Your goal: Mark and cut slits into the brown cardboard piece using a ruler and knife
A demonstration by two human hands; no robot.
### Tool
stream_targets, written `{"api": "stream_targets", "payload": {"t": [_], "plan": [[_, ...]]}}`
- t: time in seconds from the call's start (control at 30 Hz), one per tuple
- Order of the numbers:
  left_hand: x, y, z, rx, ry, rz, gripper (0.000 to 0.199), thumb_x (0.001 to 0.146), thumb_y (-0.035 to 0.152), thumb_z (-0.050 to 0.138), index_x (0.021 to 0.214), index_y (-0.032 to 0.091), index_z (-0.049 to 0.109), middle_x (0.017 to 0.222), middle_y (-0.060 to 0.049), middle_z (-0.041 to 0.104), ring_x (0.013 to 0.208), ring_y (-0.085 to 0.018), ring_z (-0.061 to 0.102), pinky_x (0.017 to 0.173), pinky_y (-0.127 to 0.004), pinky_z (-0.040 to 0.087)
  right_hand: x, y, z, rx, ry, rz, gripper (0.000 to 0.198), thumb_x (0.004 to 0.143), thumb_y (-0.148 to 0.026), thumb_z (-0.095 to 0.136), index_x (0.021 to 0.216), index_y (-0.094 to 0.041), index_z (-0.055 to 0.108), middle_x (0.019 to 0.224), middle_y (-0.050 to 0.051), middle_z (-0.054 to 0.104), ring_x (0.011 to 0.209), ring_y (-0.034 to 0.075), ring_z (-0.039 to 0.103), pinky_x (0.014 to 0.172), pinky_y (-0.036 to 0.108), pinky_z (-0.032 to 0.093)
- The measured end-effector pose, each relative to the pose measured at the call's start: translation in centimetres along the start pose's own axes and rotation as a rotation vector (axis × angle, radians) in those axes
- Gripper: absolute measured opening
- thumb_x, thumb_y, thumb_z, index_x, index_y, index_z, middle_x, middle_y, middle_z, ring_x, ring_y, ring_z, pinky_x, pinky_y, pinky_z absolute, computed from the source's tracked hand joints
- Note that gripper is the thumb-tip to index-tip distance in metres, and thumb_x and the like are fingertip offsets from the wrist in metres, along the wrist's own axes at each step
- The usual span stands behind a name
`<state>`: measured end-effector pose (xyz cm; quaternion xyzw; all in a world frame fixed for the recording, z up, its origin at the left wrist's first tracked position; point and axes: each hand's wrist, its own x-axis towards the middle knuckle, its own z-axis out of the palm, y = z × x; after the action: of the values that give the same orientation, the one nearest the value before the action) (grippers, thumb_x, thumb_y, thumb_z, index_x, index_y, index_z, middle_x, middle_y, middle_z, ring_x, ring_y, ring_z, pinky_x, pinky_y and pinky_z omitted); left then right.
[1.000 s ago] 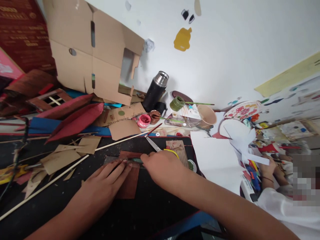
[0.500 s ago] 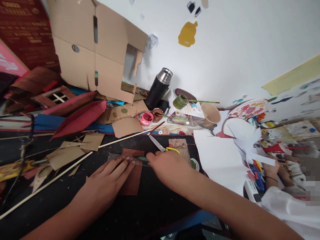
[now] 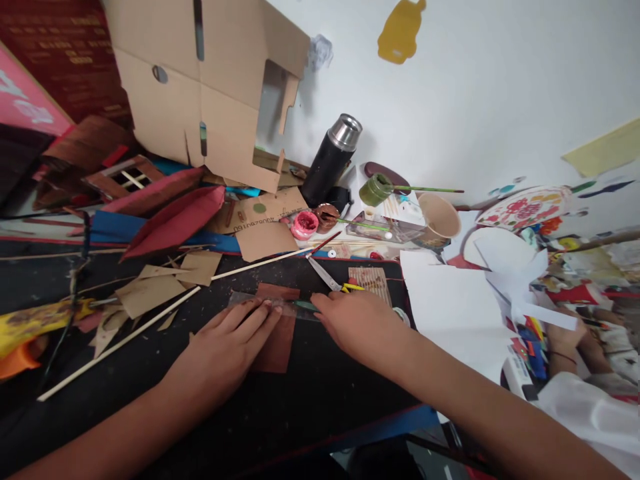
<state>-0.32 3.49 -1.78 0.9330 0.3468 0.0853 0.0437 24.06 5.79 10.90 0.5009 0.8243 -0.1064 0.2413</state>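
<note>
My left hand [image 3: 235, 340] lies with its fingers stretched out, pressing down a clear plastic strip like a ruler [image 3: 242, 299]. Beneath the strip is a reddish-brown piece of card [image 3: 276, 347], which shows above and below it. My right hand [image 3: 363, 327] is closed around a slim green craft knife [image 3: 304, 305]. The knife points left along the strip, by the card's right edge; fingers hide its handle. Just beyond my right hand lie scissors [image 3: 325, 273] with yellow handles and a ribbed cardboard piece [image 3: 373, 281].
Cardboard scraps [image 3: 150, 293] and a long wooden stick [image 3: 125, 340] lie left on the black mat [image 3: 210, 433]. Behind stand a black thermos [image 3: 327, 163], paint jars [image 3: 305, 225] and a large cardboard sheet [image 3: 230, 87]. White paper [image 3: 445, 300] lies right, near another person's hand [image 3: 565, 340].
The camera view has shifted, moving the scene right and slightly up. My right hand and the craft knife have slid slightly right relative to the card. My left hand stays pressed in place.
</note>
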Motion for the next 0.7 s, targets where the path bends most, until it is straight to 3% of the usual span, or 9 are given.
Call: {"api": "stream_targets", "payload": {"t": [0.37, 0.7], "plan": [[0.2, 0.1, -0.3, 0.062, 0.023, 0.034, 0.059, 0.092, 0.005, 0.046, 0.148, 0.015, 0.061, 0.136, -0.014, 0.072, 0.126, -0.033, 0.063, 0.1, -0.048, 0.057, -0.2, 0.0, 0.3, -0.004, 0.083, -0.013, 0.015, 0.104, -0.017, 0.054, 0.112, -0.018, 0.067, 0.089, 0.009, 0.076, 0.07, 0.022, 0.073, 0.056, 0.03, 0.04], [0.1, 0.1, -0.2, 0.051, 0.072, 0.032, 0.06, 0.09, 0.005, 0.047, 0.147, 0.016, 0.062, 0.133, -0.013, 0.074, 0.125, -0.031, 0.063, 0.101, -0.046, 0.055, 0.3, 0.0, 0.1, -0.014, 0.033, -0.017, 0.015, 0.104, -0.017, 0.054, 0.113, -0.018, 0.066, 0.091, 0.01, 0.077, 0.074, 0.025, 0.076, 0.057, 0.03, 0.042]]}}
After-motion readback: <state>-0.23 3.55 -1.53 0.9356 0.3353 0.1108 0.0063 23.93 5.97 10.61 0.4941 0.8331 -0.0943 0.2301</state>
